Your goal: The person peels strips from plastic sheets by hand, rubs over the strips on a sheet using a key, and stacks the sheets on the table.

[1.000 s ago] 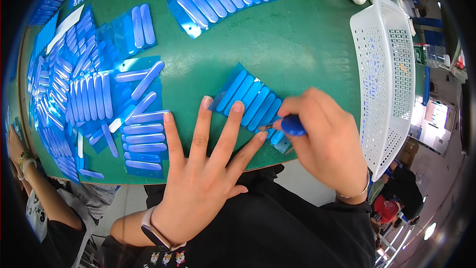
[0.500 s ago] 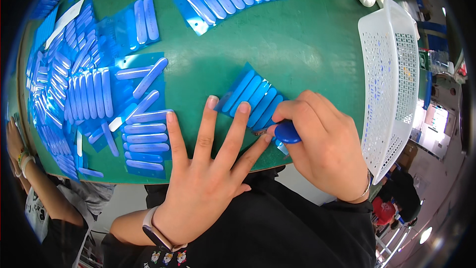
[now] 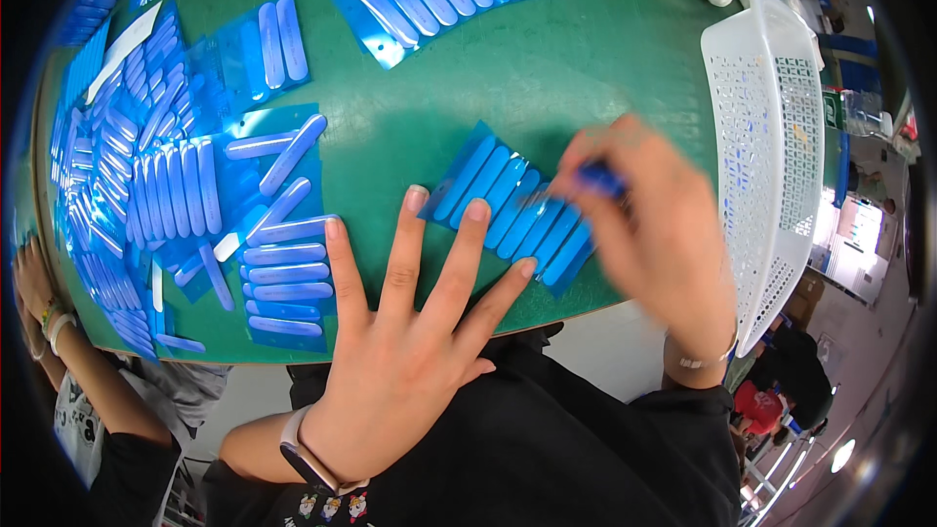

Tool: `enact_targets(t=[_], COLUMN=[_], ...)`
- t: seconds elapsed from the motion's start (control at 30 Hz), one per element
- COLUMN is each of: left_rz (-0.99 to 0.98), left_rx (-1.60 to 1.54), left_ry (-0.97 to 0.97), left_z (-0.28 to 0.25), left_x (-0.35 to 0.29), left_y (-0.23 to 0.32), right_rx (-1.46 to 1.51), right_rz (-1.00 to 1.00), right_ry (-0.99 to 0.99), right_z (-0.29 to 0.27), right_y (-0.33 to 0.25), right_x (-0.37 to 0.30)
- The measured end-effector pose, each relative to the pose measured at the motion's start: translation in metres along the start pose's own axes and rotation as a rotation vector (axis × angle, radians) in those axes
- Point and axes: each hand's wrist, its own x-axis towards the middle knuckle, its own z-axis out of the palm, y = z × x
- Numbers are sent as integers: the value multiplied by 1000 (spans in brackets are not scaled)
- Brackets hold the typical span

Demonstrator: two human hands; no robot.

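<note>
A: What is being worked on?

B: A sheet of clear blue film bearing a slanting row of slender, round-ended blue strips (image 3: 508,215). It is being kept near the front edge of the matte green tabletop (image 3: 605,59), between the two hands.

A: Its look?

B: Strips are being shown side by side, nearly parallel, with narrow gaps. White glare is being thrown back from the upper strips; bare film is being left visible at the upper-left end.

A: Left hand (image 3: 395,361)?

B: Being held palm down, fingers spread well apart, nothing gripped. The sheet's lower-left edge is being touched by the middle fingertips.

A: Right hand (image 3: 654,234)?

B: Being blurred. Fingers are being kept bent and clamped on a short tool with a rounded dark-blue handle (image 3: 600,179); its thin tip is being held over the strips. Contact cannot be told.

A: Surroundings?

B: A heap of similar blue strips and film sheets (image 3: 176,185) is being seen at left; at right, a white perforated plastic basket (image 3: 742,137).
</note>
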Motion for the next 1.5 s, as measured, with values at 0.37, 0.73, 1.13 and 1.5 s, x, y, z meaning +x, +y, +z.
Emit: enact_targets(t=[0.37,0.73,1.13,1.5], left_rz=[2,24,45,88], left_rx=[44,26,46,-248], left_ry=[30,3,125,748], left_z=[4,2,12,-9], left_x=[1,0,0,10], left_y=[1,5,5,-15], right_rx=[17,-118,83,216], right_rz=[74,76,291,156], right_ry=[-170,-2,201,144], right_z=[-22,-22,-43,-2], right_y=[7,10,8,25], right_x=[-20,-21,-32,-13])
